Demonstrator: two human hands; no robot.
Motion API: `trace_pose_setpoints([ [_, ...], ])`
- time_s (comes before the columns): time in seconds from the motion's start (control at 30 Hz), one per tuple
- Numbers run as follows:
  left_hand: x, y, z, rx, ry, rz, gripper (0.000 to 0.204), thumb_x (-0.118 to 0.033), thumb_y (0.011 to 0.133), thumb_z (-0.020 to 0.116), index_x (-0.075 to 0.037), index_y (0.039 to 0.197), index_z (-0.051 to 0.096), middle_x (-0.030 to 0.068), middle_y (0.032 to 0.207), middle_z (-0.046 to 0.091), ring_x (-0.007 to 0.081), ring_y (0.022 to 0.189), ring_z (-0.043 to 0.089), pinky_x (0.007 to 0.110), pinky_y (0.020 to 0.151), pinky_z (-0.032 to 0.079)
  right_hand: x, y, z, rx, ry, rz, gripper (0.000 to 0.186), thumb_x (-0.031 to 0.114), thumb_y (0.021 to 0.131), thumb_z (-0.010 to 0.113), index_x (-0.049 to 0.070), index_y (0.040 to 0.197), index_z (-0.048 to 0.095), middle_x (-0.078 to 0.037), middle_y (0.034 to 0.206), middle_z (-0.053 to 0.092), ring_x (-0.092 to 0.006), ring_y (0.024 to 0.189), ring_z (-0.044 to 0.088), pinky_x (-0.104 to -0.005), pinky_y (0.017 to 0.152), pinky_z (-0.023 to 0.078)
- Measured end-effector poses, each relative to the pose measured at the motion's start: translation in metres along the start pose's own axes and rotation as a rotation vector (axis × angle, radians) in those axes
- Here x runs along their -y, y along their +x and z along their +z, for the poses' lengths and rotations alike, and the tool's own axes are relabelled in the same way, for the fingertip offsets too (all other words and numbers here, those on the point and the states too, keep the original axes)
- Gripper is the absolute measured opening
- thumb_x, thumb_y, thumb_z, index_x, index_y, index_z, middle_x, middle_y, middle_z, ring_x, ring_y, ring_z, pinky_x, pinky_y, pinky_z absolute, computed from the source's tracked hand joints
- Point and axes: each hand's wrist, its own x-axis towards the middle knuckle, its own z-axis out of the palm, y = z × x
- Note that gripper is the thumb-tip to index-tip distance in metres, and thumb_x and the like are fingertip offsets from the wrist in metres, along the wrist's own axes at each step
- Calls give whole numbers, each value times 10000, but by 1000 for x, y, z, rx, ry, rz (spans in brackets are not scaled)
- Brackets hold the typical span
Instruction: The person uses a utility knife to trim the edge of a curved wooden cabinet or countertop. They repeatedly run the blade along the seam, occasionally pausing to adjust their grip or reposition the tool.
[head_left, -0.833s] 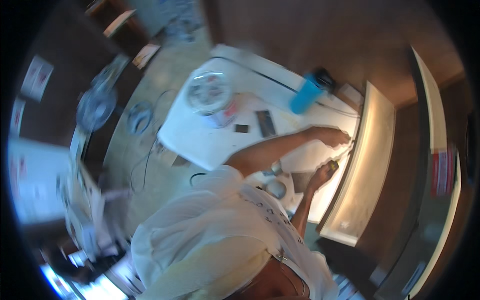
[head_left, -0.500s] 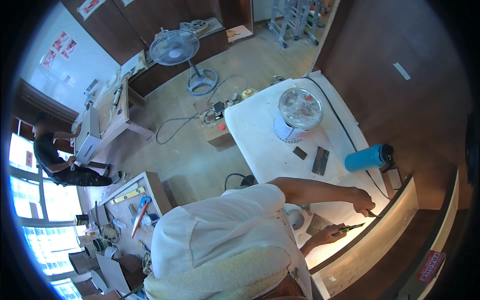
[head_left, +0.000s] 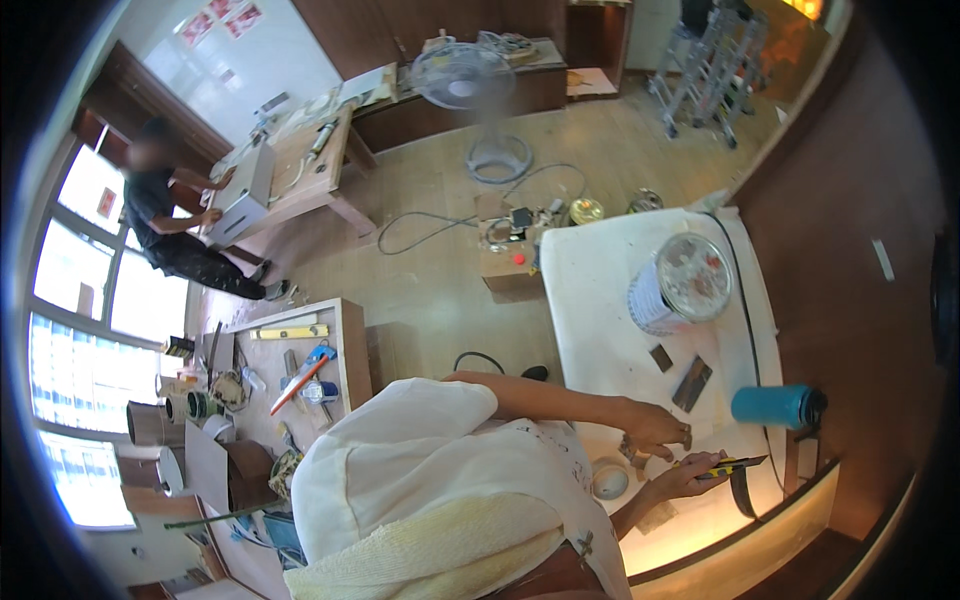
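The right hand point(head_left: 682, 482) pinched a yellow utility knife point(head_left: 722, 464) just beside the left hand's point(head_left: 655, 428) curled fingers, where a slip could have nicked them.

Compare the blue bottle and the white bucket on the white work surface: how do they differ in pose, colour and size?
The blue bottle lies on its side, while the white bucket stands upright. The bottle is solid blue with a dark cap; the bucket is white with a clear lid. The bottle is slimmer and looks smaller than the bucket. The bottle lies nearer the person's hands, the bucket farther off. Both rest on the white work surface, and no hand touches either.
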Motion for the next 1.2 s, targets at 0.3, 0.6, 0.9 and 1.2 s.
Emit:
trace_pose_setpoints([
  [0.3,18,-105,-28,140,25,-338,429,-364,955,624,-71,1264,571,158,1059,692,382,1054,640,500,874,499,28,-31,96,275,211,-7,392,260,1068,496,-87,1249,467,14,655,394,-75,552,358,-230,517,328],
  [0.6,-8,-144,-43,-109,115,-642,381,-323,969,600,-60,1245,612,151,1130,700,351,1080,653,471,914,502,53,-55,126,581,325,-75,292,201,1063,498,-44,1221,470,5,617,397,-70,517,361,-235,473,310],
  [0.9,-107,-416,-75,-828,213,-1335,435,-329,995,564,-50,1326,608,191,1259,661,353,1160,623,440,986,487,59,-62,132,892,524,-103,269,194,1066,485,-32,1212,479,6,620,397,-71,532,365,-237,509,324],
  [1.2,-314,-641,4,-1570,826,-1771,641,-350,955,620,36,1433,437,283,968,692,388,918,692,477,847,524,54,-88,112,1232,494,-35,222,145,1049,469,-29,1186,479,12,640,403,-68,530,359,-234,535,321],
])
